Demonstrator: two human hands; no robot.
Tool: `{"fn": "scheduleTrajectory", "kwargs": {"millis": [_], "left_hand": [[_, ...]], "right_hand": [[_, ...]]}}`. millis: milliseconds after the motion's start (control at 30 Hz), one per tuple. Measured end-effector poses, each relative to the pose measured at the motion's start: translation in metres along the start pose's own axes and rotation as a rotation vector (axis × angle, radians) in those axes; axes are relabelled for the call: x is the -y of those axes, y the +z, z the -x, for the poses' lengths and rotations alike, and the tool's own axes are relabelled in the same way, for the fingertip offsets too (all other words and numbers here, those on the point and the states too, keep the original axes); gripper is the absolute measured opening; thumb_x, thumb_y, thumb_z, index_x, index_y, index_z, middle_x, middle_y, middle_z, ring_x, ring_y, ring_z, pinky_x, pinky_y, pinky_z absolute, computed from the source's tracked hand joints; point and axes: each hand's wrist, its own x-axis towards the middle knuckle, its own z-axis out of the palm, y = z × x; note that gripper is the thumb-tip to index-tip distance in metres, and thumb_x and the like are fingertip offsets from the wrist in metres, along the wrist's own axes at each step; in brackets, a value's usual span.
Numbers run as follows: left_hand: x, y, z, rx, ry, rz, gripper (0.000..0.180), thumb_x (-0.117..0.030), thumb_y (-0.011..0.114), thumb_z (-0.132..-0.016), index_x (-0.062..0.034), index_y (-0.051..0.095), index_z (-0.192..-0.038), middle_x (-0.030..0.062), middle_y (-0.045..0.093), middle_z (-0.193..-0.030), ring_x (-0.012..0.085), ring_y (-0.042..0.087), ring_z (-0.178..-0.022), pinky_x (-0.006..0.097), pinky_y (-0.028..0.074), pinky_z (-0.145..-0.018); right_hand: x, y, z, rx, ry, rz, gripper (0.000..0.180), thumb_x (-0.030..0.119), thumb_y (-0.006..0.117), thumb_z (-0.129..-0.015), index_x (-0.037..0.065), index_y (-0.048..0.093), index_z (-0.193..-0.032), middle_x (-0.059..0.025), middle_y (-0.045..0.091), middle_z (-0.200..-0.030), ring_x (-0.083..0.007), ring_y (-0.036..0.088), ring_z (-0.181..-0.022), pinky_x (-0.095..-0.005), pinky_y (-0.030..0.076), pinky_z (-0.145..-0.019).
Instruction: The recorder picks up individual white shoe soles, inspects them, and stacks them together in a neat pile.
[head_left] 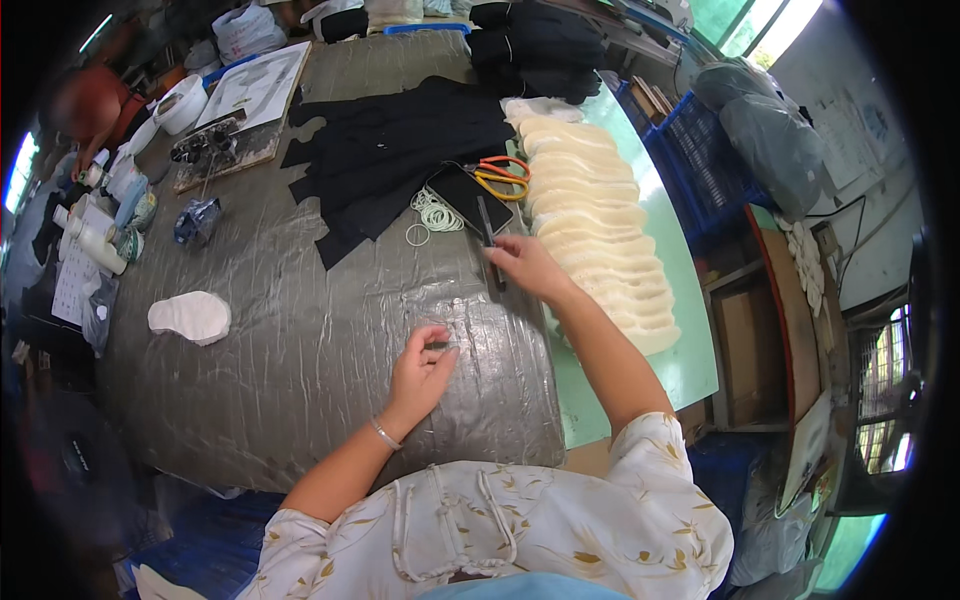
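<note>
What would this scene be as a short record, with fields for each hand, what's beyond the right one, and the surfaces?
Left hand: fingertips close together; a small dark thing seems to show between them
Right hand: fingers at a long black stick
Beyond right hand: black phone, scissors, pale bands
Grey table: black cloth farther back, pale sole-shaped pad at left
Green surface: row of cream soles, overlapping
</note>
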Motion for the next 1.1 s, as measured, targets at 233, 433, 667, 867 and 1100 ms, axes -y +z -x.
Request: {"fn": "scheduleTrajectory", "kwargs": {"millis": [233, 433, 667, 867, 1100], "left_hand": [[0.011, -0.067, 0.074, -0.164, 0.01, -0.262, 0.028, 0.004, 0.062, -0.091, 0.0012, 0.059, -0.118, 0.0083, 0.062, -0.112, 0.0102, 0.065, -0.084, 0.023, 0.052, -0.073], [0.011, -0.094, 0.106, -0.201, 0.098, -0.337, 0.029, 0.003, 0.064, -0.087, 0.0012, 0.062, -0.116, 0.0138, 0.061, -0.112, 0.0149, 0.067, -0.081, 0.026, 0.055, -0.072], [-0.007, -0.09, 0.091, -0.072, 0.111, -0.303, 0.032, 0.003, 0.066, -0.087, 0.0002, 0.062, -0.119, 0.0124, 0.06, -0.117, 0.0147, 0.067, -0.085, 0.027, 0.055, -0.075], [-0.014, -0.117, 0.112, -0.202, 0.065, -0.145, 0.033, 0.001, 0.065, -0.088, -0.0033, 0.062, -0.121, 0.0099, 0.062, -0.116, 0.0141, 0.066, -0.088, 0.028, 0.054, -0.079], [-0.026, -0.18, 0.147, -0.504, 0.199, -0.264, 0.03, 0.004, 0.063, -0.088, -0.0008, 0.062, -0.118, 0.0098, 0.063, -0.111, 0.0136, 0.066, -0.088, 0.026, 0.054, -0.075]], "right_hand": [[0.012, -0.041, -0.086, -0.23, -0.019, 0.926, 0.029, 0.022, 0.075, -0.08, 0.008, 0.07, -0.105, -0.0144, 0.074, -0.098, -0.0326, 0.07, -0.097, -0.0432, 0.055, -0.084], [0.019, -0.016, -0.157, -0.288, -0.094, 1.083, 0.02, 0.025, 0.066, -0.085, 0.016, 0.074, -0.101, -0.0159, 0.073, -0.097, -0.0343, 0.069, -0.096, -0.0457, 0.055, -0.082], [0.003, -0.04, -0.17, -0.339, -0.112, 1.18, 0.035, 0.023, 0.057, -0.091, 0.014, 0.066, -0.124, -0.0162, 0.062, -0.13, -0.0363, 0.059, -0.12, -0.0474, 0.049, -0.097], [0.039, 0.052, -0.126, -0.263, -0.428, 1.119, 0.036, 0.014, 0.067, -0.087, 0.005, 0.064, -0.122, -0.0167, 0.063, -0.122, -0.0355, 0.059, -0.117, -0.0427, 0.049, -0.097], [0.133, 0.289, -0.047, 0.29, -0.859, 0.671, 0.025, 0.017, 0.073, -0.083, 0.006, 0.069, -0.105, -0.0132, 0.067, -0.104, -0.0334, 0.065, -0.098, -0.0406, 0.054, -0.083]]}}
